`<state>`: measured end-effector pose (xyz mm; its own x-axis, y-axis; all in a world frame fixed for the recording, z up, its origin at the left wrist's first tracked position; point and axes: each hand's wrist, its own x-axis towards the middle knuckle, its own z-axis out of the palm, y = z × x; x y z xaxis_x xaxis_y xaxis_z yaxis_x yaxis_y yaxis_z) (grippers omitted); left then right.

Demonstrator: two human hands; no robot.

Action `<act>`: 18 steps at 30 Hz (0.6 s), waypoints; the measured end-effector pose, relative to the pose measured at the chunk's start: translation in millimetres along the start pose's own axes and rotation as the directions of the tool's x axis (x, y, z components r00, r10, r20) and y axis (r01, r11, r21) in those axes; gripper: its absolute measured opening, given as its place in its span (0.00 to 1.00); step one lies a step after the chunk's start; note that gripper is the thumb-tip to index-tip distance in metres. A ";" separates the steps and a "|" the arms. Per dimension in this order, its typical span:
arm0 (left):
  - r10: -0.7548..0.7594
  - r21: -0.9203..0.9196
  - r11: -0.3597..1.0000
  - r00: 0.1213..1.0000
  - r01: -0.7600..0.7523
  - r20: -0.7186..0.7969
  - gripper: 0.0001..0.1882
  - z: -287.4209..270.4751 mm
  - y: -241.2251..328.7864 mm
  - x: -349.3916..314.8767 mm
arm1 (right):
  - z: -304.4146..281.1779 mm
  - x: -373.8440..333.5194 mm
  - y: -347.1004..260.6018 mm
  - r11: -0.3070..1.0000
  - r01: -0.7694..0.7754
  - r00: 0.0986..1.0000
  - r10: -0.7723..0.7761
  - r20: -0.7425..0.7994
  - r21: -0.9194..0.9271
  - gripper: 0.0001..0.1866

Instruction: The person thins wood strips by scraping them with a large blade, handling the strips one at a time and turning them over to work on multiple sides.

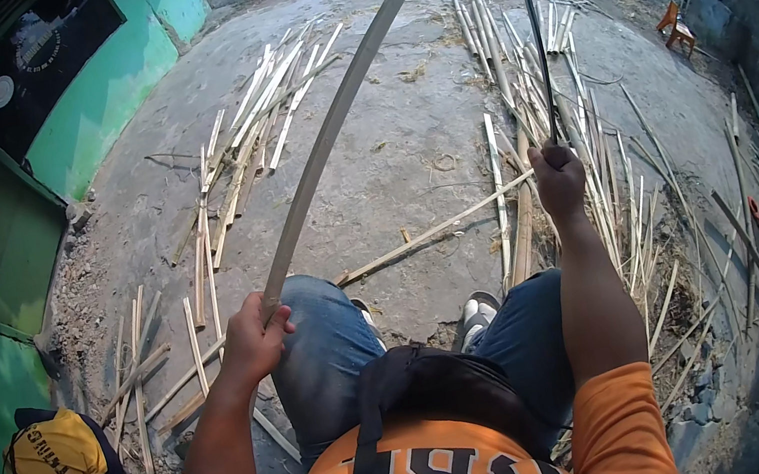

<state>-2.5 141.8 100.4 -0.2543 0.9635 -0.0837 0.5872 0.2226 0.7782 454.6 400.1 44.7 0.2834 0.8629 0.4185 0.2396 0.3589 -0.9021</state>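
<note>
My left hand point(255, 338) is closed around the lower end of a long, flat bamboo strip point(330, 144), which slants up and away to the right. In my right hand point(559, 177) is a machete point(534, 37), gripped by its handle, its long dark blade pointing straight up. Strip and blade are apart. Below the machete, a pile of split bamboo point(503, 83) spreads over the ground, with a thicker bamboo pole point(524, 222) near my right knee. One pale strip point(439, 226) lies crosswise in front of my knees.
More bamboo strips point(265, 105) lie ahead on the left, on grey concrete point(384, 145). A person in a yellow cap point(60, 471) is low at my left, near a green wall point(102, 103). An orange chair point(676, 30) stands far right; other strips point(756, 242) lie along the right side.
</note>
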 end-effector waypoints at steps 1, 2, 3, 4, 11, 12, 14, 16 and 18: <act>0.063 0.056 0.996 0.998 -0.064 0.017 0.18 -1.9 -1.4 2.4 | 3.5 -4.2 -4.8 1.000 0.001 1.000 -0.001 -0.001 0.003 0.10; 0.065 0.059 0.996 0.998 -0.066 0.015 0.18 -3.8 -1.5 3.6 | 8.8 -12.0 -9.5 0.999 0.021 0.997 -0.018 0.070 -0.039 0.10; 0.078 0.052 0.995 0.996 -0.081 0.041 0.19 -5.3 -0.6 4.9 | 17.0 -20.2 -25.5 0.996 0.042 0.989 -0.031 0.144 -0.078 0.10; 0.095 0.045 0.994 0.993 -0.098 0.069 0.20 -6.5 1.4 4.9 | 19.9 -25.7 -41.9 0.988 0.082 0.976 -0.053 0.211 -0.130 0.11; -0.138 -0.239 0.936 0.894 0.258 0.427 0.26 -1.0 -5.3 1.2 | 40.7 -34.7 -60.7 0.930 0.204 0.879 -0.037 0.475 -0.305 0.18; -0.127 -0.239 0.940 0.900 0.244 0.418 0.25 -0.5 -3.2 0.3 | 38.1 -32.1 -59.2 0.929 0.201 0.882 -0.034 0.470 -0.312 0.18; -0.110 -0.241 0.944 0.902 0.226 0.417 0.25 0.2 -2.7 -1.6 | 32.0 -28.5 -57.2 0.933 0.139 0.902 0.019 0.432 -0.332 0.20; -0.080 -0.288 0.937 0.925 0.196 0.371 0.25 3.9 -4.1 -3.1 | 27.9 -27.0 -54.7 0.930 0.155 0.905 0.002 0.426 -0.332 0.20; -0.066 -0.268 0.944 0.905 0.193 0.420 0.23 -1.4 -0.1 1.6 | 27.8 -26.2 -53.7 0.929 0.137 0.897 0.031 0.441 -0.343 0.20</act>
<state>-4.0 143.1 101.0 0.0541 0.9200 -0.3882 0.2994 0.3559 0.8853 408.5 368.1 79.2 -0.1478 0.9421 0.3011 0.5803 0.3292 -0.7449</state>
